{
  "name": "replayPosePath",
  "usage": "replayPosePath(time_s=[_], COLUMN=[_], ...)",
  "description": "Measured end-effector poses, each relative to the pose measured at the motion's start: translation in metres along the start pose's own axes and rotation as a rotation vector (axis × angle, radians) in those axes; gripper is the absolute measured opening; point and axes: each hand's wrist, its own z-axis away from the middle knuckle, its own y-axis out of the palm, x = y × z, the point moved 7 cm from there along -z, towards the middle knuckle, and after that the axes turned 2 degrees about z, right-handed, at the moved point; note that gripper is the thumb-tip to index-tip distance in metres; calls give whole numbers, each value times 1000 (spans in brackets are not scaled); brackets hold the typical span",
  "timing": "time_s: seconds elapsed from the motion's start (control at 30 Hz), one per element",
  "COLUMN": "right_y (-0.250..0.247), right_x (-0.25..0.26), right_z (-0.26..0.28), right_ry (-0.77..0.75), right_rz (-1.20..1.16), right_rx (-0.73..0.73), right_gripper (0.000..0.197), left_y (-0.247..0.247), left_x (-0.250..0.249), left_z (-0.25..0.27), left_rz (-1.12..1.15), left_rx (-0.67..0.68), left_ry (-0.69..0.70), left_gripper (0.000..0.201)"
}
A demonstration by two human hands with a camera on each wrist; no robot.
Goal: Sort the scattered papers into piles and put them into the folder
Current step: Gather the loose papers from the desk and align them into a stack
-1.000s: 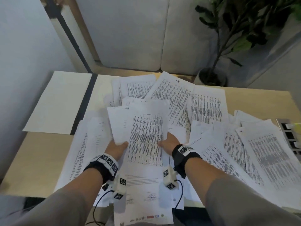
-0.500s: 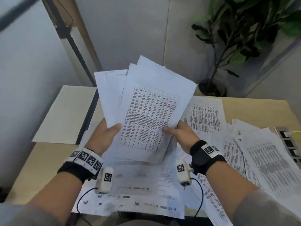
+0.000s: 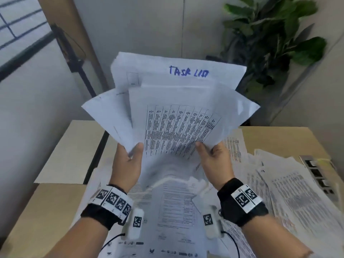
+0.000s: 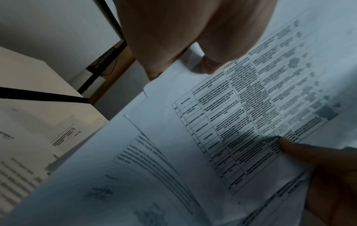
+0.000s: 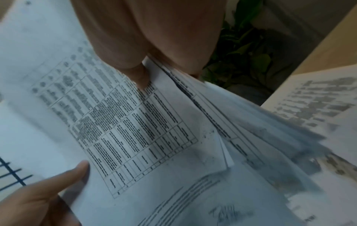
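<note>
Both hands hold one fanned bundle of papers [image 3: 176, 116] up above the table. My left hand [image 3: 134, 152] pinches its lower left edge, thumb on the front sheet. My right hand [image 3: 204, 148] pinches the lower right edge the same way. The front sheet bears a printed table; a rear sheet carries blue handwriting [image 3: 188, 71]. The left wrist view shows my left hand [image 4: 193, 45] on the printed sheet [image 4: 222, 122]; the right wrist view shows my right hand [image 5: 150, 45] on the bundle [image 5: 135, 122]. A cream folder [image 3: 74, 151] with a black spine lies open at the table's left.
Several loose printed papers [image 3: 294, 192] cover the wooden table [image 3: 279, 138] on the right and under my wrists. A grey rack with dark slots [image 3: 316, 174] sits at the right edge. A potted plant [image 3: 270, 43] stands behind the table, and a black stand [image 3: 74, 58] rises at the back left.
Both hands have lifted the bundle off the table and raised it upright. The sheets have fanned out, and the sheet with blue handwriting now shows at the back.
</note>
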Motion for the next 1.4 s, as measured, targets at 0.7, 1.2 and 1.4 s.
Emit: replayPosePath(time_s=[0.7, 1.2, 1.4], right_y=[29, 19, 8], right_x=[-11, -34, -37], right_z=[-1, 17, 11], right_ry=[12, -71, 42], right_rz=[482, 190, -128], right_rx=[150, 56, 68], right_gripper=[60, 61, 66], left_y=[26, 11, -8], left_x=[19, 49, 61], left_z=[-16, -10, -28], left_rz=[-2, 100, 140], left_rx=[314, 137, 77], left_ry=[94, 102, 24], left_gripper=[61, 66, 88])
